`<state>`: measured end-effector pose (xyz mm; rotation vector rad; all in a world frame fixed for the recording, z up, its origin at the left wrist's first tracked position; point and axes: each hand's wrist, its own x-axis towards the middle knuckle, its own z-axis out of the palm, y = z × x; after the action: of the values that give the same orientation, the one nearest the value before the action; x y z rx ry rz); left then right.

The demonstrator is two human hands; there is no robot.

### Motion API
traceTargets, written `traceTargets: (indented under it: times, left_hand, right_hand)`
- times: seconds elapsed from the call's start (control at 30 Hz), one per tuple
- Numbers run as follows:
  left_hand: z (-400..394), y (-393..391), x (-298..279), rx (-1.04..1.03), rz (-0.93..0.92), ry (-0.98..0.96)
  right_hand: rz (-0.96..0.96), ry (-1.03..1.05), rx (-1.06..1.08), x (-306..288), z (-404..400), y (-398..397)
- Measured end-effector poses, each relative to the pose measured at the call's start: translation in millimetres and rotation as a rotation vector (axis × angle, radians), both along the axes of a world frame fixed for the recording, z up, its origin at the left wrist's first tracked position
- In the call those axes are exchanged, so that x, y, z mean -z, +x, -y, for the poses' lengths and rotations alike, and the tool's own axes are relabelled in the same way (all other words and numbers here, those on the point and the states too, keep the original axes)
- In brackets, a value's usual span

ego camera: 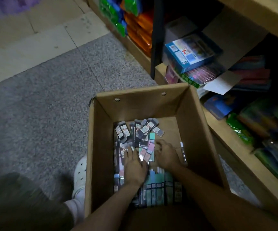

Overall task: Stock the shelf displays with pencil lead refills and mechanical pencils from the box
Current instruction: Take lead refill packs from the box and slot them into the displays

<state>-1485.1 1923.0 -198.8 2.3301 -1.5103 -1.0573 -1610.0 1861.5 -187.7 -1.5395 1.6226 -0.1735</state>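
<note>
Both hands in cardboard box [100, 130]: left hand [135, 167] flat, fingers straight on lead refill packs [140, 129]; right hand [165, 154] curled round pastel packs [147, 150], long axes front-to-back. Loose mechanical pencil [183, 153] lies same way nr right wall, bare box floor around it.

Dim aisle, speckled grey floor [48, 90], wooden shelving [245, 9] right.

Both bare forearms are extended forward and downward, converging. The left hand [135, 165] is laid palm down with fingers spread and nearly straight. The right hand [165, 155] is held knuckles up, its fingers curled under toward the left.
</note>
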Motion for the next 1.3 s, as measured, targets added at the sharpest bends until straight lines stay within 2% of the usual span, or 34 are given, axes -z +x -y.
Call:
traceTargets:
  times: [0.1,0.17,0.23,0.3,0.37,0.43,0.57,0.7,0.8,0.9,0.97,1.13,1.3]
  left_hand:
    - [6.8,4.5,-2.8,-0.114,0.035,-0.205]
    - [22.9,13.4,-4.4,-0.150,0.092,-0.269]
    - [43.5,24.6,-3.7,-0.149,0.102,-0.209]
    - [60.1,32.6,-1.6,-0.181,0.096,-0.061]
    - [65.6,32.7,0.8,-0.218,0.074,0.040]
    - [62.0,25.9,1.3,-0.212,0.085,0.039]
    - [44.1,18.3,3.4,-0.168,0.102,-0.025]
    - [26.5,12.4,-1.7,-0.122,0.069,-0.020]
    - [16.3,10.5,-6.4,-0.068,0.046,0.010]
    - [11.3,15.7,-9.2,0.005,0.065,0.011]
    - [9.5,17.1,-10.8,0.001,0.045,-0.003]
    - [21.5,19.3,-13.8,-0.165,-0.014,-0.057]
    - [44.7,22.8,-11.0,-0.305,-0.046,-0.021]
  right_hand:
    - [0.000,-0.070,0.027,6.1,18.3,9.1]
    - [-0.049,-0.082,-0.009,9.8,30.6,15.1]
    - [-0.138,-0.078,-0.086,13.1,41.0,22.4]
    - [-0.212,-0.036,-0.150,16.9,48.5,30.6]
    - [-0.222,0.011,-0.153,22.0,52.7,37.7]
    - [-0.174,0.010,-0.068,25.0,55.6,42.3]
    - [0.021,-0.048,0.264,26.5,55.3,38.5]
    - [0.290,0.085,0.513,25.0,49.2,24.1]
    - [0.335,0.108,0.425,20.8,46.6,23.3]
    - [0.226,0.047,0.188,15.5,32.1,24.5]
    - [0.180,-0.007,0.125,17.1,14.2,21.3]
    - [0.159,-0.005,0.228,27.7,-11.0,18.4]
    - [0.113,-0.020,0.296,36.8,-2.8,29.1]
